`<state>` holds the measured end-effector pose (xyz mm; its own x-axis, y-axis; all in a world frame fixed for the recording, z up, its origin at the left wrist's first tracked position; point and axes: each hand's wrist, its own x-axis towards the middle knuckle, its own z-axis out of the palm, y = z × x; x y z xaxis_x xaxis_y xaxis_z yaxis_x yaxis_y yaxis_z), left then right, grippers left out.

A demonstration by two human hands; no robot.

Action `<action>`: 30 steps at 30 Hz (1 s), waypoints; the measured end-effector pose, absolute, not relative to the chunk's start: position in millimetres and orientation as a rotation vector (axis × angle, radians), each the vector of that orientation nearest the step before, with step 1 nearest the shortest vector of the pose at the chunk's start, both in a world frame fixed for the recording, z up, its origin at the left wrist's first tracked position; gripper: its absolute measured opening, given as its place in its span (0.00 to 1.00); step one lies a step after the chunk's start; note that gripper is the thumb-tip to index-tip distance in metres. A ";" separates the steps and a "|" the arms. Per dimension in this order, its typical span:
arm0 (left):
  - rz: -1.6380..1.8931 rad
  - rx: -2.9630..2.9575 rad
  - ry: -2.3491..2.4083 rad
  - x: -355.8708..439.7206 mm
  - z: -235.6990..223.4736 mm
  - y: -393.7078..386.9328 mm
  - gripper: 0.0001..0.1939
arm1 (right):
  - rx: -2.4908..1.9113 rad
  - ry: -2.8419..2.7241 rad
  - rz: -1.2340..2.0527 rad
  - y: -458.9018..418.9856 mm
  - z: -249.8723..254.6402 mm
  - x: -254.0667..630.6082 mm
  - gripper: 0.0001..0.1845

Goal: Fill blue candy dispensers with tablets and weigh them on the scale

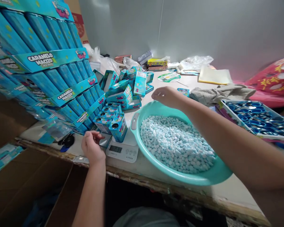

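My left hand [92,147] is beside the white digital scale [129,152], its fingers loosely bent and apart, with nothing visible in them. A small blue tin [118,127] with a round dark hole in its top stands upright on the scale. More tins [103,123] of the same kind are grouped just behind it. Over the far left rim of the turquoise basin [191,180] hangs my right hand [163,95], fingers curled downward and closed; whatever they hold is hidden. Small pale blue and white candies [175,145] fill much of the basin.
Stacked display trays [61,82] of blue tins rise at the left. Several blue cartons [123,90] lie heaped behind the scale. At the right are a box of round blue-and-silver lids [257,118], a grey cloth [222,93] and a red bag [272,82].
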<state>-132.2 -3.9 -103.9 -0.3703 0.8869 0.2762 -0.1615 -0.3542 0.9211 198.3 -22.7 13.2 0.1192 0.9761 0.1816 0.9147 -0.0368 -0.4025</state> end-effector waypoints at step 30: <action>1.128 3.280 0.624 -65.8 -8.3 -41.1 0.29 | -2.210 -1.993 -0.003 -18.1 10.0 190.1 0.14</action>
